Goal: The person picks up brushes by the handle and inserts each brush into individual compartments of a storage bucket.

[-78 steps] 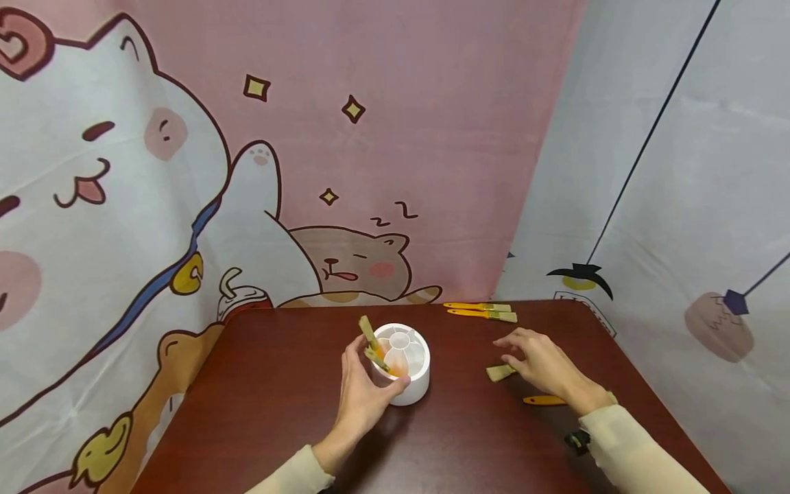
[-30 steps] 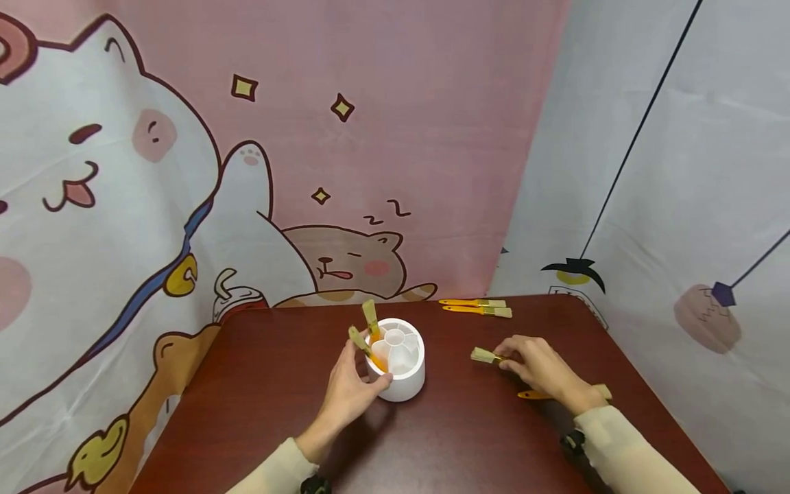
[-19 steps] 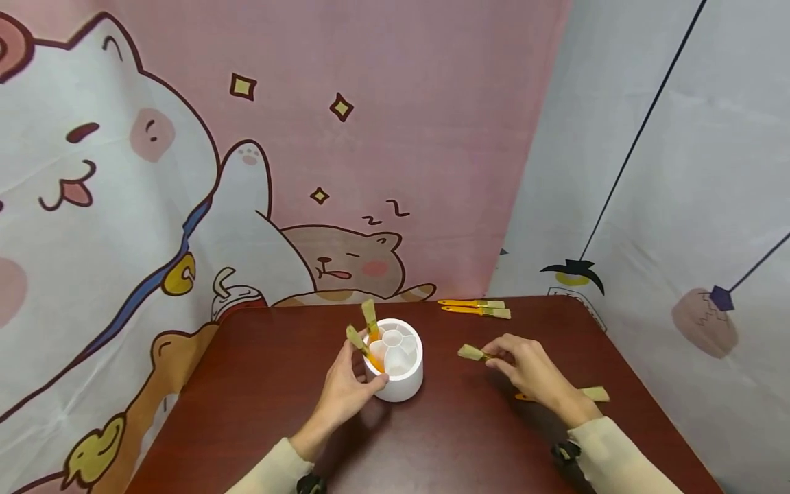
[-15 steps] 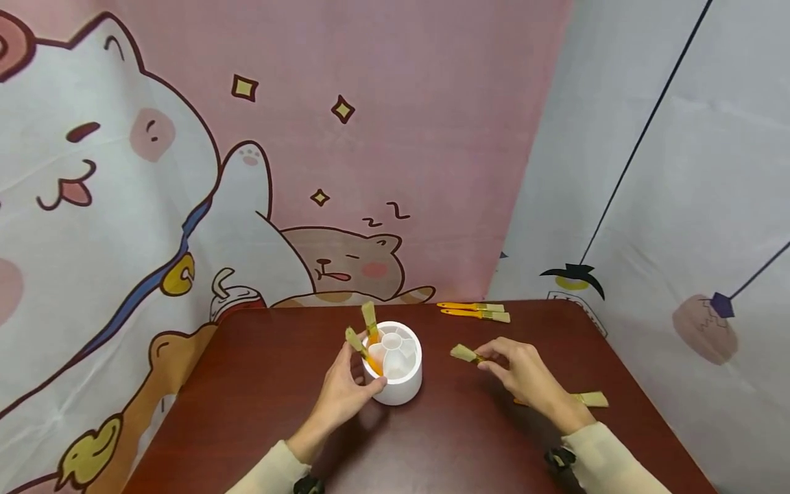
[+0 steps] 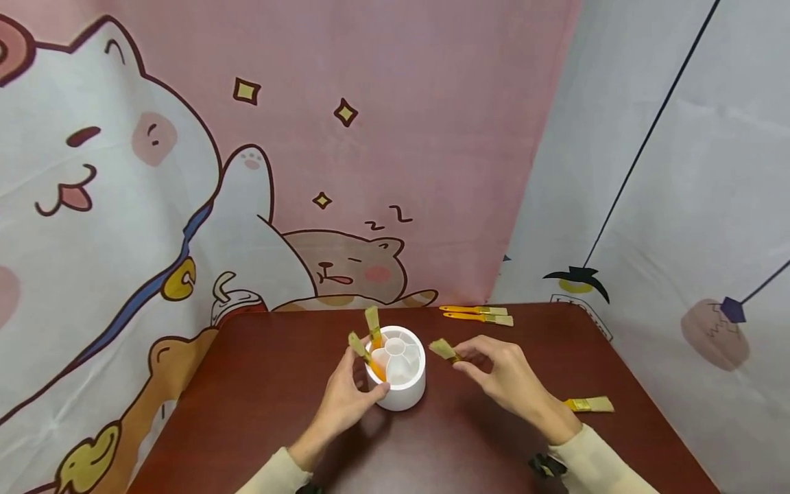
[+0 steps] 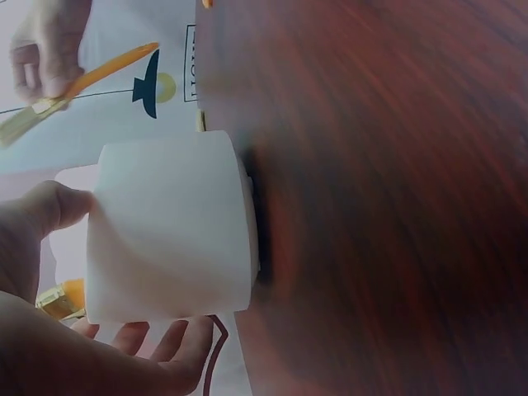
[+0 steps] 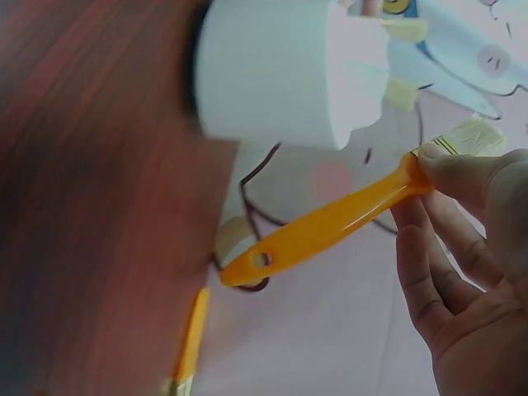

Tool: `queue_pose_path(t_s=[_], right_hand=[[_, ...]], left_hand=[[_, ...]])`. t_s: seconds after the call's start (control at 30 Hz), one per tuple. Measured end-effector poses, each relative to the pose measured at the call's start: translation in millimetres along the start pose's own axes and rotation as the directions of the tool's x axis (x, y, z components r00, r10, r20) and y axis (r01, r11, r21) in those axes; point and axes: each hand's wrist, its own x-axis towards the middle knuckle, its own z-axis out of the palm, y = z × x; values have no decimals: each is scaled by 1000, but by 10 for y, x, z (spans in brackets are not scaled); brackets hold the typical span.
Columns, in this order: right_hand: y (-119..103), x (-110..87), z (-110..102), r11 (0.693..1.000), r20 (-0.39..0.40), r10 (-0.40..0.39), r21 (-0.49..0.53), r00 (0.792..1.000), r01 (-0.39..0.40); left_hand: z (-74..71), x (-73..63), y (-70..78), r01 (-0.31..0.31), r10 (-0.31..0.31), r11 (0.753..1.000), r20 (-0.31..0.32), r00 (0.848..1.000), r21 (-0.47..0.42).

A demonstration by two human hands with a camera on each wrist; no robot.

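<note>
A white round divided holder [image 5: 401, 396] stands on the table, with two bristle paintbrushes [image 5: 372, 322] leaning bristles-up in its left side. My left hand [image 5: 345, 396] grips the holder from the left, thumb at the near side and fingers around the far side. In the right wrist view a flat paintbrush [image 7: 322, 227] with an orange handle is pinched near its metal ferrule by my right hand [image 7: 470, 256]. Seen from the head, this right hand [image 5: 509, 376] is just right of the holder, above the table. The brush's bristles point left and its handle tilts downward.
Two more paintbrushes [image 5: 478, 318] lie side by side near the back edge of the dark red-brown table [image 5: 271, 384]. Another paintbrush [image 5: 589, 405] lies at the right, partly behind my right wrist. Printed cartoon cloth [image 5: 457, 171] hangs behind the table.
My right hand has taken hold of a paintbrush from the table's right side, lifted it and carried it left towards the holder. The left hand stays on the holder.
</note>
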Motion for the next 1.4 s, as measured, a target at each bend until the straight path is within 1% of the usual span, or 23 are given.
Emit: queue_pose_path(t_s=[0.13, 0.3, 0.47, 0.63, 0.73, 0.83, 1.03, 1.2, 1.4], right_hand=[[-165, 124, 18, 999, -23, -23, 21, 999, 24], [-348, 248, 104, 994, -36, -83, 73, 996, 85], [-496, 353, 173, 988, -25, -110, 110, 994, 112], [-599, 470, 235, 978, -63, -145, 141, 987, 153], [-646, 535, 301, 972, -81, -146, 176, 986, 158], [-675, 582, 373, 969, -93, -136, 197, 986, 153], [-652, 615, 504, 970, -112, -125, 193, 986, 145], [-591, 606, 603, 967, -89, -130, 210, 988, 146], [-549, 563, 668, 962, -66, -157, 215, 985, 168]], left_hand=[[-5, 18, -16, -25, 25, 999, 4, 1000, 32], [-10, 25, -34, -42, 41, 998, 10, 999, 47], [-32, 18, -24, -33, 32, 998, 13, 999, 46], [-43, 22, 2, -27, 26, 999, 25, 999, 41], [-45, 25, 7, -24, 23, 999, 26, 999, 34], [-51, 21, 8, -21, 20, 999, 31, 999, 36], [-58, 36, 22, -33, 30, 998, 52, 998, 57], [-77, 45, 40, -39, 35, 997, 51, 998, 73], [-78, 46, 22, -42, 39, 998, 56, 998, 56]])
